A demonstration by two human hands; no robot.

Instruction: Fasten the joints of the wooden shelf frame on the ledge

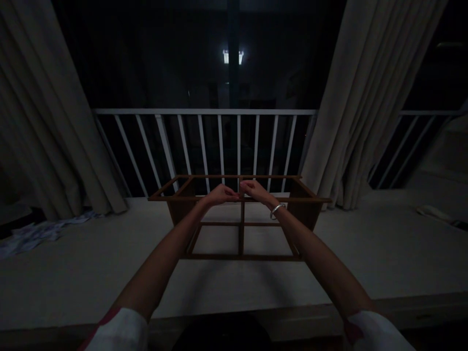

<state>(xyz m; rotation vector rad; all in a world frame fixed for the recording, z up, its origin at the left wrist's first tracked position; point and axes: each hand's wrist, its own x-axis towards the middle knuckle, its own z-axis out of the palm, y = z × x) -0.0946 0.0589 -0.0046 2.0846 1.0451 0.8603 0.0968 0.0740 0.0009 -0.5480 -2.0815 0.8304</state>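
A brown wooden frame (270, 257) with crossbars and darker end panels stands on the pale ledge. Both my hands meet over the middle of its upper front bar, where an upright joins it. My left hand (222, 194) has its fingers pinched together at that joint. Close beside it, my right hand (255, 191) is closed too, fingers curled, with a silver bangle (277, 210) on the wrist. Dim light and the fingers themselves hide whatever small thing may be between them.
White railings (204, 111) run behind the frame, before a dark window. Beige curtains hang at left (73, 122) and right (351, 97). Crumpled patterned cloth or paper (40, 236) lies on the ledge (139, 273) at left. A pale item (433, 213) lies at right.
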